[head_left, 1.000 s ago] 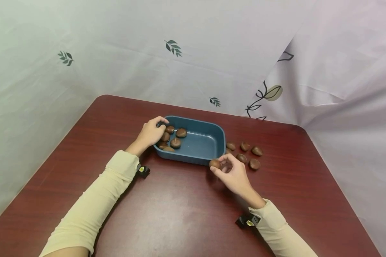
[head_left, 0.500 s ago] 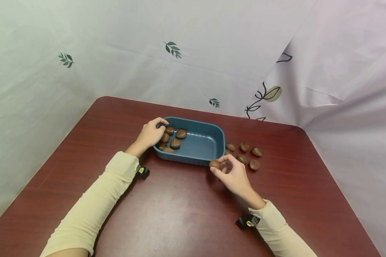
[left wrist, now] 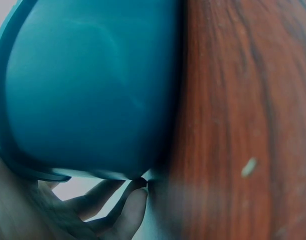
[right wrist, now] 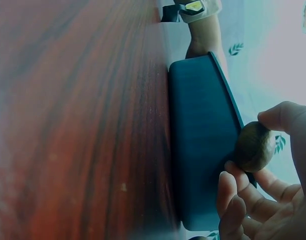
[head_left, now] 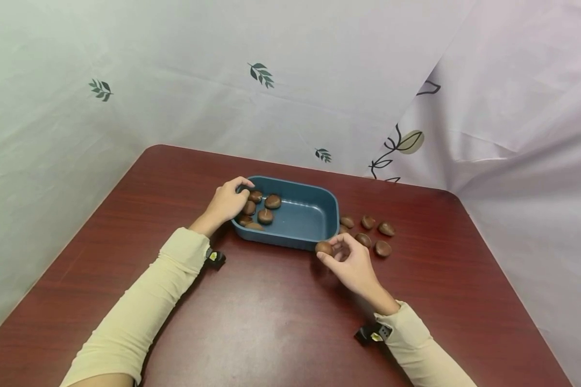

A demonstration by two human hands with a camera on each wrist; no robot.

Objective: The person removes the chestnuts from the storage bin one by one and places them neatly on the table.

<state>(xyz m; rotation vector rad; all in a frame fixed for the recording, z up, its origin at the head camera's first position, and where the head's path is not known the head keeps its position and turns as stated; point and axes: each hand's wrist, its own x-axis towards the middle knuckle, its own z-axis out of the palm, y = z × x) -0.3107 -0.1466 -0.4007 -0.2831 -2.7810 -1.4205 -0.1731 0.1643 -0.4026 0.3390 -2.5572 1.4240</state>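
Observation:
A blue rectangular container [head_left: 297,219] stands on the table, with several brown chestnuts [head_left: 265,216] in its left half. At its left end my left hand [head_left: 226,203] grips the rim, the thumb on the inner side. In the left wrist view the curled fingers [left wrist: 130,212] lie against the outside of the container [left wrist: 88,100]. Between thumb and fingertips my right hand [head_left: 353,263] pinches one chestnut [head_left: 324,248], just off the container's front right corner. The right wrist view shows that chestnut [right wrist: 255,146] held beside the container's rim.
Several loose chestnuts [head_left: 382,248] lie on the table right of the container, some partly behind the right hand. The reddish-brown table [head_left: 252,317] ends at the back against a pale cloth [head_left: 290,107] with leaf prints.

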